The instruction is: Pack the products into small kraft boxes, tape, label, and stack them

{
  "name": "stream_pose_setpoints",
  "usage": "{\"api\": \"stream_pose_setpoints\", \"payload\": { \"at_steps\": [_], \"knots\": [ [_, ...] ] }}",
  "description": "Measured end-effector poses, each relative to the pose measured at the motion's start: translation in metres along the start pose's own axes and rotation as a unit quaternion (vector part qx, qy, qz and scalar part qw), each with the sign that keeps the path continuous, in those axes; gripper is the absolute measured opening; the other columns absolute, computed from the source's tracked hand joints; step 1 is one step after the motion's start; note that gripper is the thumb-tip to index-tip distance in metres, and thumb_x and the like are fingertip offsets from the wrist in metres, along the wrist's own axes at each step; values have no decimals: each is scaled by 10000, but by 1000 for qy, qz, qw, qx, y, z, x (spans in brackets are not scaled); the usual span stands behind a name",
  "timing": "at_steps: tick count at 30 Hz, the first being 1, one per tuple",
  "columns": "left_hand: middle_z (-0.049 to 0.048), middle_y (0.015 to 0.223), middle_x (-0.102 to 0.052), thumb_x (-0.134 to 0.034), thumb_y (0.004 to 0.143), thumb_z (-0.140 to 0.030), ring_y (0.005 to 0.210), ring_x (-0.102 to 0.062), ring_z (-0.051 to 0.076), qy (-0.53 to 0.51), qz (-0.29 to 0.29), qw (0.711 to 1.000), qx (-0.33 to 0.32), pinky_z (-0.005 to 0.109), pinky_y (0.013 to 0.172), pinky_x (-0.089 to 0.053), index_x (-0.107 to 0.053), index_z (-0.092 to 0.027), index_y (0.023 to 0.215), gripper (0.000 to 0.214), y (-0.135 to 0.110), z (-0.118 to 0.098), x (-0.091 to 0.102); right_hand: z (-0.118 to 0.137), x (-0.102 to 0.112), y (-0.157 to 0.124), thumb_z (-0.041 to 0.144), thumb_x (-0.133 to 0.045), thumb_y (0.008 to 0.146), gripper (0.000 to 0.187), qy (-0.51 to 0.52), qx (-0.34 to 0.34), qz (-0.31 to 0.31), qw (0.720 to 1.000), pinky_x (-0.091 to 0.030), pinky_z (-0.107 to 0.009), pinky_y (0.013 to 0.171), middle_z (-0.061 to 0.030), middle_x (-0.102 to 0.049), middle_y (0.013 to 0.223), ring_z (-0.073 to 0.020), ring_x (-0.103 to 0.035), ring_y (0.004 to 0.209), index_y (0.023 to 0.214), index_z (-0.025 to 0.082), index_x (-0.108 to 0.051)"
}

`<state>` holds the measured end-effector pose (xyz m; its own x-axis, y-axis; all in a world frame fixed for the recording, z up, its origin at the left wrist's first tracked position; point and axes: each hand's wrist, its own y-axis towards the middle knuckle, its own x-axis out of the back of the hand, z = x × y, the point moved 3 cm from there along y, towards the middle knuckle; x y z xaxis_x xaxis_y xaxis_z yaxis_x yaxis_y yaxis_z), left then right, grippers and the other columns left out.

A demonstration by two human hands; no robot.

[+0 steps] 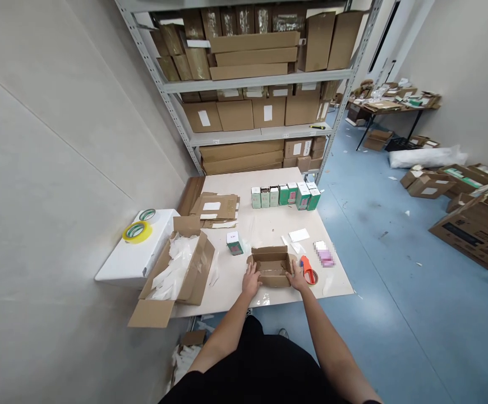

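A small open cardboard box (271, 280) stands on the table in front of me, its top facing up and no item visible in it. My left hand (251, 280) grips its left end, and my right hand (297, 277) holds the right end. Just right of that hand lies an orange tape dispenser (307, 269) with a tape roll. A green and white carton (234, 243) stands alone behind the box, to the left. White paper slips (298, 235) lie behind my right hand.
Several small green cartons (283, 195) stand in a row at the table's back. Flattened cardboard (221, 207) is stacked at back left. A large open box of white packing material (176, 266) stands left. Tape rolls (137, 231) sit on a white surface. Box-filled shelving (261, 133) rises behind.
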<state>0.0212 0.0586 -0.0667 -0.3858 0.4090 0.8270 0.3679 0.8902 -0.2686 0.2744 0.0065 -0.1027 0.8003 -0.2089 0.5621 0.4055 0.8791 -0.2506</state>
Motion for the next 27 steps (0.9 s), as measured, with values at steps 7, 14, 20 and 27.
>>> {"api": "stream_pose_setpoints", "payload": {
  "at_steps": [7, 14, 20, 27],
  "knots": [
    [78, 1688, -311, -682, 835, -148, 1589, -166, 351, -5, -75, 997, -6, 586, 1223, -280, -696, -225, 955, 143, -27, -8, 7, 9, 15, -14, 549, -663, 834, 913, -45, -20, 10, 999, -394, -554, 1114, -210, -98, 1715, -439, -373, 1493, 1624, 265, -304],
    [53, 1687, -315, -703, 808, -157, 1601, -92, 351, -33, -140, 988, 50, 564, 1272, -207, -699, -235, 985, 193, -82, 21, 26, 50, 8, -24, 583, -634, 858, 893, -27, 93, 5, 995, -360, -506, 1181, -143, -143, 1724, -381, -195, 1577, 1623, 252, -312],
    [56, 1709, -259, -735, 806, -158, 1594, -137, 359, -36, -158, 983, 88, 550, 1254, -272, -699, -222, 1005, 212, -125, 46, 47, 125, -20, -40, 579, -639, 861, 850, -22, 190, 62, 980, -345, -475, 1211, -96, -161, 1728, -341, -256, 1561, 1601, 266, -363],
    [55, 1708, -264, -723, 828, -160, 1592, -137, 374, -51, -160, 980, 109, 605, 1230, -299, -684, -213, 1005, 188, -163, 90, 51, 199, -68, -57, 508, -597, 910, 728, -56, 307, 87, 946, -374, -520, 1199, -109, -266, 1692, -326, -300, 1539, 1565, 244, -418]
  ]
}}
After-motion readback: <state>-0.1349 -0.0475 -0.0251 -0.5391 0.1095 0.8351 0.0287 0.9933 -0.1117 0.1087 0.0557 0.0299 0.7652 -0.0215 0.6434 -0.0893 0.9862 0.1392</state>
